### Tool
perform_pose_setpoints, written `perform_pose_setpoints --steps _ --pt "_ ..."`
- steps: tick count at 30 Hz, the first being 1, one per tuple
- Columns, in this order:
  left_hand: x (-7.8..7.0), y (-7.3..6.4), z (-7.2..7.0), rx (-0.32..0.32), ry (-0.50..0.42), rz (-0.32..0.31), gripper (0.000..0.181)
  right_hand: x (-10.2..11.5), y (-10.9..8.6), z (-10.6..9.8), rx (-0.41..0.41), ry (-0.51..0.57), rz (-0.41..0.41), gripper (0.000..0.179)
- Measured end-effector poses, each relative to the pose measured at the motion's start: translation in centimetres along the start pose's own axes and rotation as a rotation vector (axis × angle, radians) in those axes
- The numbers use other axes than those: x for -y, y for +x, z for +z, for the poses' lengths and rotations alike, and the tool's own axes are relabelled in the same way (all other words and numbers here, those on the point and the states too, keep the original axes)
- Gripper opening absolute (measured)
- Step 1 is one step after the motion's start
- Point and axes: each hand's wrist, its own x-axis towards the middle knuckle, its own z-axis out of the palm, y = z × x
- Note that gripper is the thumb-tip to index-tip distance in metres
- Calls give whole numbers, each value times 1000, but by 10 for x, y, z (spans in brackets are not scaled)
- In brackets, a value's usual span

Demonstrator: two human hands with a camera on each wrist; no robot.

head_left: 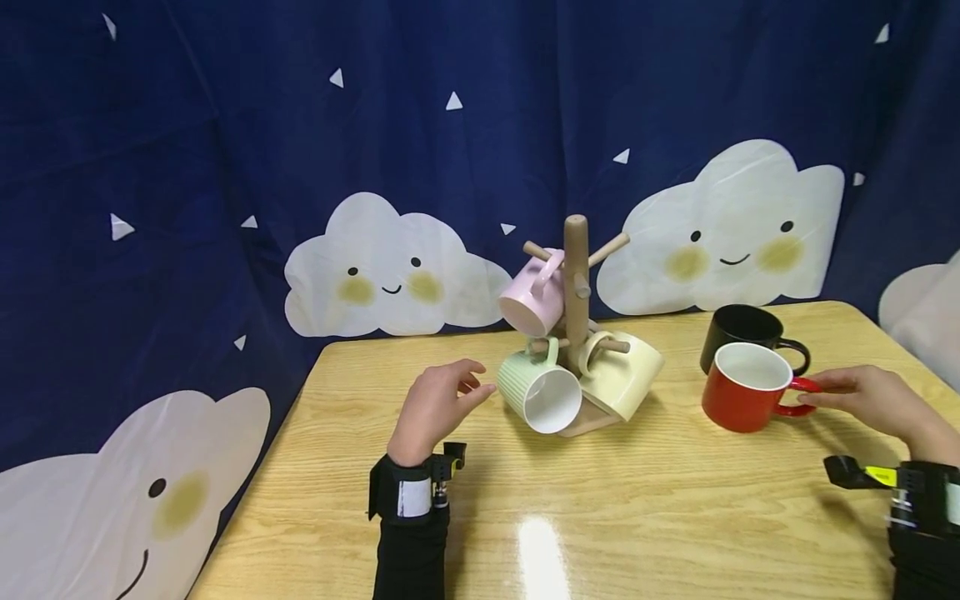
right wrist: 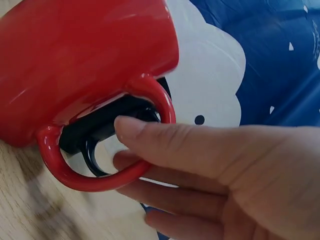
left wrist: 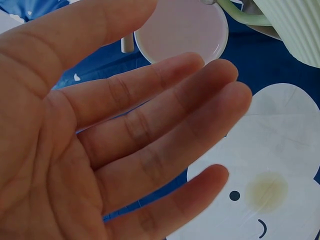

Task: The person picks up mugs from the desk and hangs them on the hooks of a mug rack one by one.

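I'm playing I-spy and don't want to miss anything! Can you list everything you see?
mug stand: one, wooden, on the table
pink mug: one, pink, stand's upper left
green mug: one, pale green, white inside, stand's lower left
cream mug: one, cream, stand's lower right
black mug: one, black, table's right side
red mug: one, red, white inside, before the black mug
table: one, light wood, below everything
curtain: one, dark blue with white clouds and triangles, behind
sleeves: two, black, bottom
wrist straps: two, black, on the wrists
left hand: one, bare, beside the green mug
right hand: one, bare, pinching the red mug's handle
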Motion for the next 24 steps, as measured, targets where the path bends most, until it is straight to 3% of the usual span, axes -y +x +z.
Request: perform_pose_setpoints --steps 4,11,14,17,22,24 --pt "0 0 0 8 3 -3 33 -4 1 5 -53 52 -5 37" --pt "-1 0 1 15 22 -1 32 3 -4 2 -173 119 -121 28" --pt "-1 0 1 20 23 -4 33 11 -8 -4 -180 150 -99 26" --pt "-1 0 0 26 24 -13 34 17 -14 -11 -236 247 -114 12" --pt "-1 0 0 27 29 -8 34 28 -20 -23 -354 442 -177 42" --pt "-1 0 0 24 29 -5 34 32 -21 -27 -384 508 -187 44"
